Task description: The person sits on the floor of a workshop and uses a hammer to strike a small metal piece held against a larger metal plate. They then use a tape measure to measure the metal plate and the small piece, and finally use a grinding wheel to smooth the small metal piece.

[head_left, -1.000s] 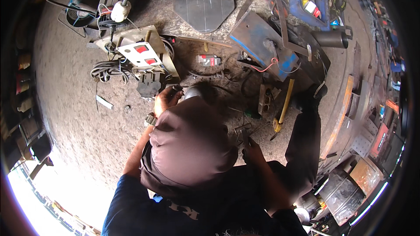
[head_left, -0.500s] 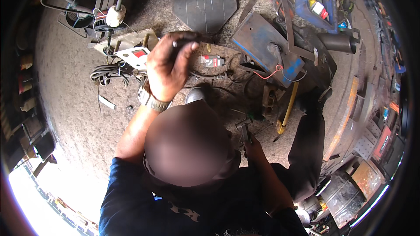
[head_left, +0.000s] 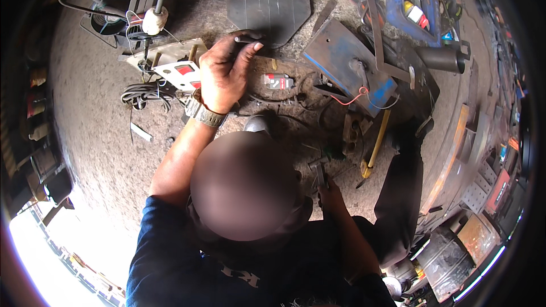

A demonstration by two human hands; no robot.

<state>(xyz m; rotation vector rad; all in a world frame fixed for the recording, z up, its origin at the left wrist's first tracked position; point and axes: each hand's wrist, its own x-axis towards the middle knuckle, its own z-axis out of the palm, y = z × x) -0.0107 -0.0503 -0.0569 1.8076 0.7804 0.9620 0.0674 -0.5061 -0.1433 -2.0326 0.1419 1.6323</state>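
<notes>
My left hand (head_left: 225,75), with a watch at the wrist, is closed on a short metal rod (head_left: 244,40). One bright end of the rod shows beside the thumb; the fingers hide the rest. Just beyond lies a dark metal plate (head_left: 270,14) with pale lines across it, and the fingertips overlap its near edge in the picture. Lower down on the right, my right hand (head_left: 331,198) is wrapped round the handle of a hammer (head_left: 320,171), its head pointing away from me. A small grey and red box (head_left: 278,81) sits on the ground to the right of my left hand.
At left stand a motor-like machine (head_left: 145,3), a white panel (head_left: 176,74) and a coiled cable (head_left: 149,95). A blue-marked steel plate (head_left: 347,65), a yellow-handled tool (head_left: 375,145), a dark pipe (head_left: 441,59) and a blue toolbox (head_left: 406,23) lie to the right.
My left hand has moved slightly up and right and turned, so the rod's bright end shows more clearly. My right hand still holds the hammer. The whole view has shifted a little.
</notes>
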